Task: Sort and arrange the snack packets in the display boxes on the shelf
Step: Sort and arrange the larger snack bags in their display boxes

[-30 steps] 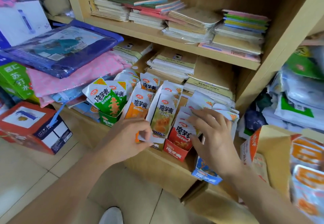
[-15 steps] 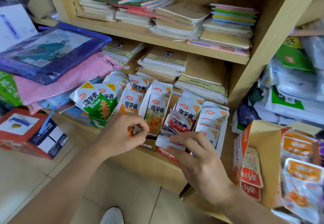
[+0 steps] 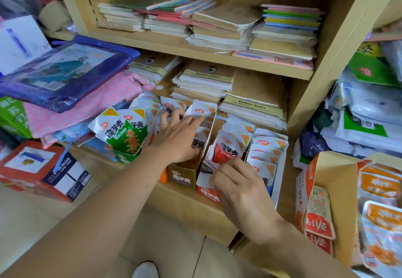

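Left hand (image 3: 176,139) on packets (image 3: 204,109), right hand (image 3: 239,188) gripping box (image 3: 207,193)

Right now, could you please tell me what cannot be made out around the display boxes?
Head view only:
- Packets in the brown box: largely covered by the left hand.
- Orange box: mostly behind that hand's forearm.
- Right hand at the red box: grip unclear, fingertips curl out of sight.
- Carton at right: cut off by the frame edge.

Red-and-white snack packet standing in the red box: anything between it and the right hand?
Nothing visible. The right hand sits at the front of the red cardboard display box, fingertips at the lower edge of the red-and-white foil snack packet.
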The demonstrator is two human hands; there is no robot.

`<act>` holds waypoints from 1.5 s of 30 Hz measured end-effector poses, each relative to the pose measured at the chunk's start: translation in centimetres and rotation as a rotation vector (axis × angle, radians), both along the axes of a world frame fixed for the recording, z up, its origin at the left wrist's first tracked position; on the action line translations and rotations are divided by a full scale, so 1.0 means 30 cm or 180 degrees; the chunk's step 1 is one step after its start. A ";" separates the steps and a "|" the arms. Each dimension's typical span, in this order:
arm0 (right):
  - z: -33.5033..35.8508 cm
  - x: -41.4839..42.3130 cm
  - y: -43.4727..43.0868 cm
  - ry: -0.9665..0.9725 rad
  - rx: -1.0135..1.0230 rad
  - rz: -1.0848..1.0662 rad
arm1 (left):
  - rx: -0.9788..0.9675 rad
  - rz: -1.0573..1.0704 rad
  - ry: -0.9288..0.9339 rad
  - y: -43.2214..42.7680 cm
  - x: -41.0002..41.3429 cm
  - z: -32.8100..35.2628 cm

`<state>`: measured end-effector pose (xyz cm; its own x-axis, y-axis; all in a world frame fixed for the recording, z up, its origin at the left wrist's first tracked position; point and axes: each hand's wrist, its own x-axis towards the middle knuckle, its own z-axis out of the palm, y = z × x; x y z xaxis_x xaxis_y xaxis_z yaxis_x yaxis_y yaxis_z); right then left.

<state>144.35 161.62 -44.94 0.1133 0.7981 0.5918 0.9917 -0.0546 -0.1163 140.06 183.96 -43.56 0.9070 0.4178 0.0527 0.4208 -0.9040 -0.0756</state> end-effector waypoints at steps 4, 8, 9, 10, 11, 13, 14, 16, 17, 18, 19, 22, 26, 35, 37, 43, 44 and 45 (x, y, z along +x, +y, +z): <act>0.016 -0.003 0.022 -0.0034 -0.0067 -0.0254 | -0.0007 -0.0113 0.0001 -0.002 -0.004 0.002; 0.041 0.010 0.065 -0.0053 -0.0226 -0.0560 | 0.0075 -0.0326 -0.0142 0.009 -0.045 0.004; 0.044 0.024 0.079 -0.0033 -0.0238 -0.0637 | 0.0167 -0.0341 -0.0230 0.011 -0.055 0.002; 0.047 0.038 0.091 -0.0001 -0.0233 -0.0701 | 0.0236 -0.0326 -0.0297 0.011 -0.062 -0.001; 0.051 0.050 0.100 0.0076 -0.0198 -0.0712 | 0.0271 -0.0306 -0.0335 0.011 -0.069 -0.004; 0.052 0.057 0.103 0.0368 -0.0084 -0.0555 | 0.0311 -0.0314 -0.0269 0.003 -0.077 -0.006; 0.053 0.048 0.096 0.0539 -0.0054 -0.0410 | 0.0349 -0.0331 -0.0231 -0.002 -0.078 -0.006; 0.053 0.017 0.073 0.0810 -0.0124 -0.0115 | 0.0396 -0.0358 -0.0186 -0.001 -0.080 -0.007; 0.053 0.002 0.058 0.0895 -0.0221 -0.0013 | 0.0369 -0.0371 -0.0181 0.000 -0.079 -0.005; 0.051 -0.008 0.043 0.0945 -0.0323 0.0040 | 0.0327 -0.0365 -0.0195 0.002 -0.075 -0.001; 0.047 -0.013 0.025 0.0943 -0.0414 0.0046 | 0.0284 -0.0331 -0.0222 0.003 -0.072 0.001; 0.015 0.011 -0.039 0.1184 -0.0602 -0.0217 | 0.0257 -0.0227 -0.0375 0.013 -0.059 0.002; -0.017 0.076 -0.068 0.1371 -0.0619 -0.0652 | 0.0171 -0.0222 -0.0558 0.025 -0.043 0.012; -0.025 0.110 -0.037 0.1955 0.0110 -0.0533 | -0.0346 -0.0061 -0.0903 0.001 -0.058 0.049; -0.007 0.110 -0.040 0.2364 0.0010 -0.0353 | -0.0345 -0.0082 -0.0863 -0.006 -0.053 0.070; 0.002 0.079 -0.045 0.2259 -0.0391 -0.0271 | -0.0407 -0.0209 -0.0951 0.000 -0.096 0.108; -0.001 0.073 -0.035 0.2093 -0.0306 -0.0222 | -0.0443 -0.0180 -0.1169 -0.002 -0.116 0.112; -0.006 0.070 -0.026 0.1960 -0.0224 -0.0180 | -0.0444 -0.0153 -0.1430 -0.006 -0.140 0.115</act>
